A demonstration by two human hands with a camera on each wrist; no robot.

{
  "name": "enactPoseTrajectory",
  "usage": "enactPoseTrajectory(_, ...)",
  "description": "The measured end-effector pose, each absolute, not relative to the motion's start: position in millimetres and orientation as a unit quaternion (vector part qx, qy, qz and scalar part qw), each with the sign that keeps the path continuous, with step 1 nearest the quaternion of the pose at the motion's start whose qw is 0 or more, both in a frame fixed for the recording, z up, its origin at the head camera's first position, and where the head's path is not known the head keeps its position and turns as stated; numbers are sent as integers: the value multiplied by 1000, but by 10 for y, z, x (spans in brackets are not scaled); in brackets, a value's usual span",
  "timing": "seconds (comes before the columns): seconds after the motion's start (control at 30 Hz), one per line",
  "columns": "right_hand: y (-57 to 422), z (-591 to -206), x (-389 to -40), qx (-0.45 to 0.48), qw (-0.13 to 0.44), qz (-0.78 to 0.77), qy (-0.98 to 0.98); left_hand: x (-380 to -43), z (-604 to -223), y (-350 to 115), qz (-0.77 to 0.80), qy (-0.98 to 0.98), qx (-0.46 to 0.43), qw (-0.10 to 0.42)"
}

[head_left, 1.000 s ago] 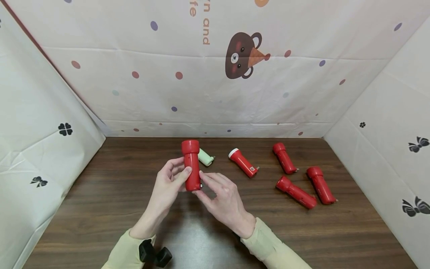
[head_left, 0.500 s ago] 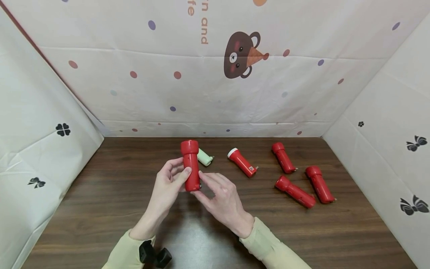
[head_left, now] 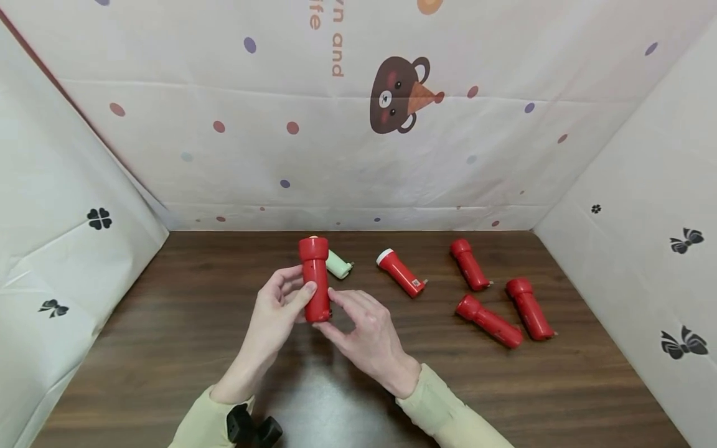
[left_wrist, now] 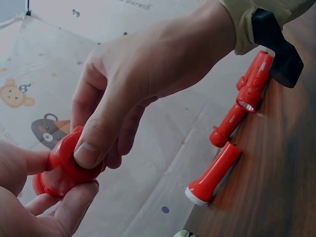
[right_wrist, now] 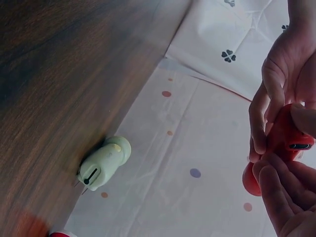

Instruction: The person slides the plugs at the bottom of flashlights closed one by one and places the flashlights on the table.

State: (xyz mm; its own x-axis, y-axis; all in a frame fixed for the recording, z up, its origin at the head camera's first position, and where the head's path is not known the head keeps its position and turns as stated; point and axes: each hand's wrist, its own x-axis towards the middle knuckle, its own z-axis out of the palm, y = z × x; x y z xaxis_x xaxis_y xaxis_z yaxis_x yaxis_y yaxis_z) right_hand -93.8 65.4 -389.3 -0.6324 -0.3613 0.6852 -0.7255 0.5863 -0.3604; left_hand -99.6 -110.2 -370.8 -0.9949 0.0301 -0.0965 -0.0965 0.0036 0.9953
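My left hand [head_left: 274, 311] grips a red flashlight [head_left: 315, 274] upright above the table, its wide head up and the left thumb across the body. A pale spot shows at the rim of its head. Beside it, my right hand [head_left: 366, 336] pinches the lower end between thumb and fingers. In the left wrist view, the right hand [left_wrist: 148, 64] reaches from above with its thumb on the flashlight [left_wrist: 61, 175], partly covered by fingers. A dark slot shows on the flashlight [right_wrist: 286, 131] in the right wrist view, between both hands.
Behind the held flashlight lies a pale green flashlight [head_left: 338, 265]. A red flashlight with a white rim [head_left: 401, 272] lies right of it. Farther right are three red flashlights: one at the back [head_left: 470, 264], two in front [head_left: 493, 322] [head_left: 531, 309]. Printed sheets [head_left: 235, 162] border the wooden table [head_left: 185, 348].
Both hands keep their hold on the red flashlight. A pale spot now shows at the rim of its head. The whole head view has shifted slightly.
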Motion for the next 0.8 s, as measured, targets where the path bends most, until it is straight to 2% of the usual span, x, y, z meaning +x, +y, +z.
enactPoseTrajectory(0.23,650,-3897,-951,343,280,321,-837,-1023,-3705,-1187,698,714,-11,49)
enactPoseTrajectory(0.8,628,-3938,-959,320,279,332,-842,-1014,-3702,-1135,697,715,-24,44)
